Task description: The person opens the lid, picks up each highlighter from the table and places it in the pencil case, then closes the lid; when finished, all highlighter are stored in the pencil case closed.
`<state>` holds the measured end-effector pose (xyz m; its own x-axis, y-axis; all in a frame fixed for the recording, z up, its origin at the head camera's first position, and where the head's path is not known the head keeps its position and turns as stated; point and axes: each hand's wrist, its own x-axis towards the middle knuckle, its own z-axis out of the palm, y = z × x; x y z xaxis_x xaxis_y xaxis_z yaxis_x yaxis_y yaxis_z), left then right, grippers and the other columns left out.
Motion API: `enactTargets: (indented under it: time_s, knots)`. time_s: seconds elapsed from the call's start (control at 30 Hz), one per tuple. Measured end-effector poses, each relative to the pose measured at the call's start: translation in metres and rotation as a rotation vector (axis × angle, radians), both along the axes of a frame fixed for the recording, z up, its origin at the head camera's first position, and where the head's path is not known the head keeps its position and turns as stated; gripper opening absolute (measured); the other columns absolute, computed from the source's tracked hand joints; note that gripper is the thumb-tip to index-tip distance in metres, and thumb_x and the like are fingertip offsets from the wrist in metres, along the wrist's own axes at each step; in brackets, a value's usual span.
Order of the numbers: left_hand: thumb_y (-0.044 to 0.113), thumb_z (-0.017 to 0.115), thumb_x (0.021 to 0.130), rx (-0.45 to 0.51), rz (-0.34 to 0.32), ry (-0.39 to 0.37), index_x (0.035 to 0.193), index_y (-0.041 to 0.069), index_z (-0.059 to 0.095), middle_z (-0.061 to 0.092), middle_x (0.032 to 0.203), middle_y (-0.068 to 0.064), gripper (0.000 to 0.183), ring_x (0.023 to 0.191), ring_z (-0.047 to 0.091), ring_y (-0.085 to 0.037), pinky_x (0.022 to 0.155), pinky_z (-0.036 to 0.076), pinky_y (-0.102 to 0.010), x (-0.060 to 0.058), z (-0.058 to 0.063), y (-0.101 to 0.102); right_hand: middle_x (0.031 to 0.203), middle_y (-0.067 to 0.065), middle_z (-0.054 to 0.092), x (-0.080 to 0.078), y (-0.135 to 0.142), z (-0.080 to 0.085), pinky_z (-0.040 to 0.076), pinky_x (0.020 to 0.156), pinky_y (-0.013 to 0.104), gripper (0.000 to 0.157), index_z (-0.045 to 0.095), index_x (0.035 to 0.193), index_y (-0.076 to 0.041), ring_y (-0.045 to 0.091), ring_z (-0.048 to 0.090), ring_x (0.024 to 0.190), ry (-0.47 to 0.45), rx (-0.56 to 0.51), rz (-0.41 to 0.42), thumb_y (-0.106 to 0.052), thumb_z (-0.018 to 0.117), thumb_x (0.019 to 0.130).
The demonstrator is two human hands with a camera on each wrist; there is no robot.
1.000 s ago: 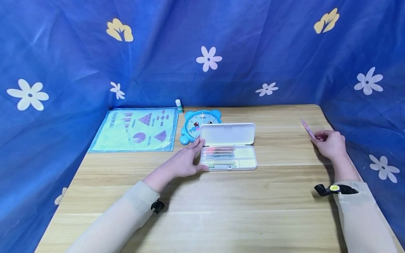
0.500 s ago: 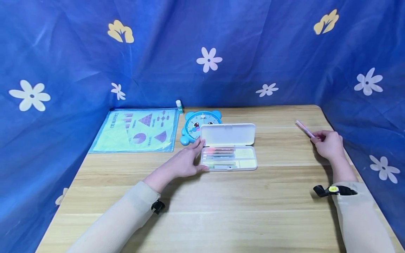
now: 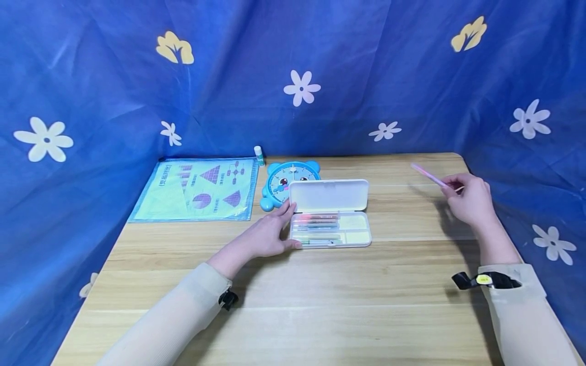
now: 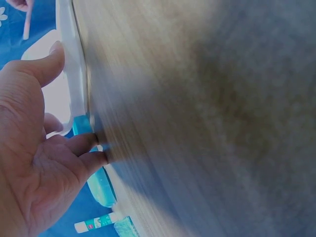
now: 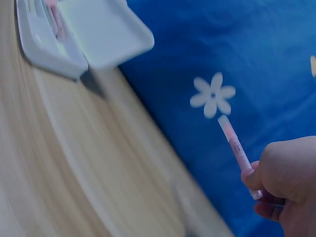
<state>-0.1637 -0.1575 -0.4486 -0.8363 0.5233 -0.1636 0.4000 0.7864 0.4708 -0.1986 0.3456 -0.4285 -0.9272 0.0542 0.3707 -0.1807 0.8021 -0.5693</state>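
A white pencil case [image 3: 370, 239] lies with its lid raised toward the back, and several slim pens [image 3: 317, 220] rest in the left part of its tray. My left hand [image 3: 267, 235] holds the case's left end, thumb at the front corner and fingers by the hinge side. On the right, my right hand [image 3: 470, 202] pinches a pink highlighter [image 3: 428, 175] near one end, above the wooden table [image 3: 329, 315]. Its other end points to the back left. In the right wrist view the highlighter [image 5: 239, 152] shows its pale capped tip.
A blue cartoon clock [image 3: 274, 178] lies behind the case, partly hidden by the lid. Beyond it stands a small glue stick [image 3: 259, 155]. A blue-edged document pouch [image 3: 206, 190] with printed charts lies at the back left. Blue flowered cloth [image 3: 343, 61] borders the table.
My right hand has lifted the highlighter off the table and moved it slightly left and toward the back. The left hand and the pencil case have stayed put.
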Motion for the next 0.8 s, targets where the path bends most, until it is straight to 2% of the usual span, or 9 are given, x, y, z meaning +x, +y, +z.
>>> enactTargets:
  time_s: [0.1, 0.3, 0.53, 0.67, 0.8]
  knots:
    - [0.055, 0.082, 0.090, 0.002, 0.001, -0.001, 0.169, 0.006, 0.015, 0.006, 0.174, -0.018, 0.115, 0.154, 0.026, -0.042, 0.124, 0.028, -0.050, 0.000, -0.001, 0.000, 0.091, 0.019, 0.071, 0.003, -0.013, 0.011, 0.039, 0.066, 0.011, 0.011, 0.076, 0.105, 0.005, 0.014, 0.057, 0.075, 0.030, -0.009, 0.035, 0.001, 0.072, 0.096]
    - [0.055, 0.082, 0.090, 0.002, 0.004, 0.000, 0.169, 0.006, 0.015, 0.006, 0.174, -0.017, 0.115, 0.154, 0.025, -0.043, 0.124, 0.028, -0.050, 0.000, -0.002, 0.000, 0.091, 0.016, 0.071, 0.007, -0.039, 0.032, 0.040, 0.069, 0.013, 0.009, 0.077, 0.105, 0.003, 0.009, 0.057, 0.078, 0.074, -0.028, 0.105, 0.002, 0.074, 0.096]
    - [0.056, 0.082, 0.090, -0.002, 0.009, -0.002, 0.169, 0.007, 0.015, 0.005, 0.175, -0.016, 0.115, 0.155, 0.025, -0.042, 0.124, 0.028, -0.050, 0.000, -0.001, 0.000, 0.089, 0.012, 0.071, 0.014, -0.071, 0.053, 0.043, 0.072, 0.017, 0.011, 0.077, 0.102, 0.003, 0.017, 0.059, 0.080, 0.146, -0.033, 0.214, 0.009, 0.074, 0.093]
    - [0.056, 0.081, 0.090, -0.008, 0.013, -0.002, 0.169, 0.007, 0.015, 0.005, 0.175, -0.016, 0.114, 0.155, 0.025, -0.041, 0.124, 0.028, -0.050, 0.001, -0.001, 0.000, 0.086, 0.009, 0.069, 0.018, -0.089, 0.058, 0.044, 0.071, 0.021, 0.013, 0.077, 0.101, 0.003, 0.018, 0.059, 0.080, 0.164, -0.033, 0.288, 0.011, 0.075, 0.091]
    - [0.056, 0.081, 0.090, -0.011, 0.013, -0.008, 0.169, 0.007, 0.015, 0.005, 0.174, -0.016, 0.114, 0.155, 0.025, -0.041, 0.124, 0.028, -0.049, 0.001, 0.000, 0.001, 0.086, 0.005, 0.067, 0.020, -0.106, 0.057, 0.047, 0.072, 0.024, 0.015, 0.077, 0.103, 0.002, 0.017, 0.059, 0.081, 0.141, -0.028, 0.344, 0.011, 0.075, 0.091]
